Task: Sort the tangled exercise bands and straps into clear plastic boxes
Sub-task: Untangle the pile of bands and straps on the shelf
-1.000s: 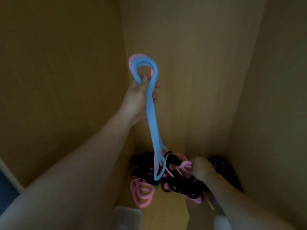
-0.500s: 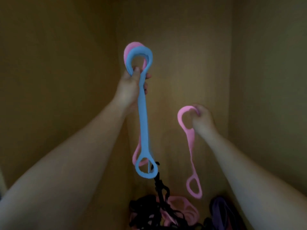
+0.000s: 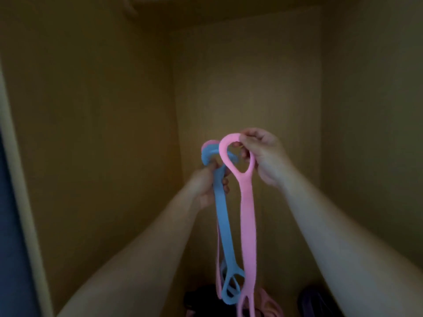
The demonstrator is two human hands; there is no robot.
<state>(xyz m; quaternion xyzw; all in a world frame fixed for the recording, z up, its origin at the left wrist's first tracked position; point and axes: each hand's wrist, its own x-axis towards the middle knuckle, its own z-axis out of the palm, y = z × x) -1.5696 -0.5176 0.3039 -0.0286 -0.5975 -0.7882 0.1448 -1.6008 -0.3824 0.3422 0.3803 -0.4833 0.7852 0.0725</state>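
No writing, label, brand, number or sign could be read anywhere, for the blue band [image 3: 223,216], the pink band [image 3: 248,225] and the wooden walls [image 3: 91,133] showed only plain surfaces in dim, blurred light.

Arms raised; left hand [image 3: 204,186] grips blue band [image 3: 223,216]; right hand [image 3: 267,156] pinches pink band [image 3: 248,213].

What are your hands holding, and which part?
The left hand grips the blue band just below its top loop; the right hand pinches the pink band at its top loop.
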